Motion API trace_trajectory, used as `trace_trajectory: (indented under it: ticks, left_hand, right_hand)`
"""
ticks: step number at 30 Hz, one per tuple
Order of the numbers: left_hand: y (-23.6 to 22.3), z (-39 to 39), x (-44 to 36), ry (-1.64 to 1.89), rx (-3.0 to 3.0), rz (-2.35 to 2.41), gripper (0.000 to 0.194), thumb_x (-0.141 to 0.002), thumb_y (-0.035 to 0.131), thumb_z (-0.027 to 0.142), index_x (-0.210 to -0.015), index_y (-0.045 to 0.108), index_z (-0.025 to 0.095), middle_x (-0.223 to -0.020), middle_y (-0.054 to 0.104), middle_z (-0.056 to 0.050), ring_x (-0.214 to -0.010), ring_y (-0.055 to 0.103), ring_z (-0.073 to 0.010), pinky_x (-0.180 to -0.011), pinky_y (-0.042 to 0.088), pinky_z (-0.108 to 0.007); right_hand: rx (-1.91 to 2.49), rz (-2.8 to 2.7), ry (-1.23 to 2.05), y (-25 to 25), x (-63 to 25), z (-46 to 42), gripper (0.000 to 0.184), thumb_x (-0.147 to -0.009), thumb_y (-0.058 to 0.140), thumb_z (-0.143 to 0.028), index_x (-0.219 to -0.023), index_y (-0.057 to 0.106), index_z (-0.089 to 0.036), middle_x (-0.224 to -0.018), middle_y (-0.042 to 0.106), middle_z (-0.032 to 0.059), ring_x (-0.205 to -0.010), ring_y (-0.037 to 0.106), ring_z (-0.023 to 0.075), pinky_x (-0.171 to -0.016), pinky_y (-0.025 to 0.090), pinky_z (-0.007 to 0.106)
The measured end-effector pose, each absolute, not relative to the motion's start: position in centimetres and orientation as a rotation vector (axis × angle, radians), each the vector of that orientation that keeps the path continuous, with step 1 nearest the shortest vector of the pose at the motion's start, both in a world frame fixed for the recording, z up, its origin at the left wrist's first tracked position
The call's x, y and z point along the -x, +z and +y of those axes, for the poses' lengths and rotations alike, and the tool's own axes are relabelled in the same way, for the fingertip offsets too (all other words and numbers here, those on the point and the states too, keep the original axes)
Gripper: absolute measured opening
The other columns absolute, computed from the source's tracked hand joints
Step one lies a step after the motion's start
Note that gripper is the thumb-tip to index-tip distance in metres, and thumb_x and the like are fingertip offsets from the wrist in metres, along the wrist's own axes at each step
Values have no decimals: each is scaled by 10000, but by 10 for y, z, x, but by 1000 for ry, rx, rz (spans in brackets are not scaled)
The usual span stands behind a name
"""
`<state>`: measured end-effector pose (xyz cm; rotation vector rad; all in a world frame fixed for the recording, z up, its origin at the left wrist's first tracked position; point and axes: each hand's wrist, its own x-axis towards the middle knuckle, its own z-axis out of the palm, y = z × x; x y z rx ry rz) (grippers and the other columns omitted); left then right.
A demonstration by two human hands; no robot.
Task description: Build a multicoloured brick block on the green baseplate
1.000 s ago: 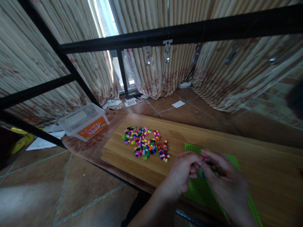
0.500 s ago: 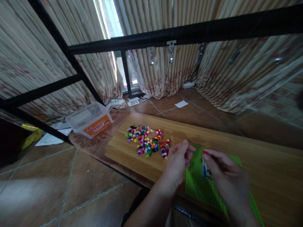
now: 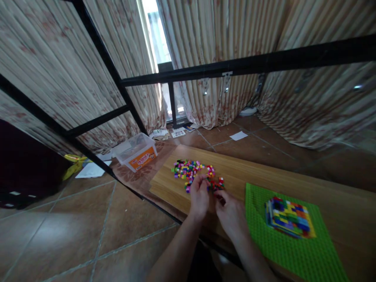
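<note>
A pile of small multicoloured toy bricks (image 3: 190, 168) lies loose on the wooden board. My left hand (image 3: 200, 197) is at the near side of the pile, its fingers bent and drawn together over the bricks; what is in them is hidden. Beside it, my right hand (image 3: 230, 209) has thumb and fingers closed at the pile's right edge, and any piece between them is too small to make out. To the right, a green studded baseplate (image 3: 258, 239) carries a low block built of many-coloured bricks (image 3: 290, 217), which neither hand touches.
The wooden board (image 3: 232, 166) rests on a brown cloth-covered surface (image 3: 126, 176). A clear plastic tub (image 3: 135, 152) with an orange label stands at its left end. Black metal bars (image 3: 194, 74) cross in front of the curtains. Papers (image 3: 238, 136) lie on the tiled floor.
Both hands have moved left, the right one from over the baseplate to the brick pile. The built block is now uncovered. The red piece seen in the right fingers earlier is not clearly visible.
</note>
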<state>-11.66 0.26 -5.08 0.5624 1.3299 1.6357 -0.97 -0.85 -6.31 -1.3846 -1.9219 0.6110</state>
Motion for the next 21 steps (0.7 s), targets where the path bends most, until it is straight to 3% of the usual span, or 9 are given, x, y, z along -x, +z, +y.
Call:
trace_trajectory:
  ticks: [5, 11, 21]
  left_hand:
    - [-79, -9, 95, 1542, -1126, 1549, 198, -922, 446, 223, -990, 632, 205, -869, 626, -30, -808, 563, -158, -782, 432, -284]
    - [-86, -6, 100, 1402, -1530, 1688, 229, -926, 423, 178, -1044, 619, 190, -1040, 646, -75, -1005, 577, -193, -913, 448, -341]
    - [-84, -7, 105, 1417, -1364, 1523, 321, -979, 361, 287, -1160, 610, 197, -1104, 688, -79, -1048, 624, -186, -968, 462, -353]
  right_hand:
    - [1574, -2052, 545, -70, 5, -9, 238, -858, 489, -151, -956, 703, -189, -895, 747, 84, -725, 705, 208, -629, 473, 292]
    - [1697, -2063, 516, -69, 7, -13, 253, -857, 463, -101, -980, 678, -153, -945, 730, 108, -794, 698, 196, -668, 458, 265]
    - [1804, -1998, 565, -61, 15, -19, 216, -888, 532, -228, -1057, 660, -182, -889, 741, 87, -747, 690, 216, -616, 401, 282]
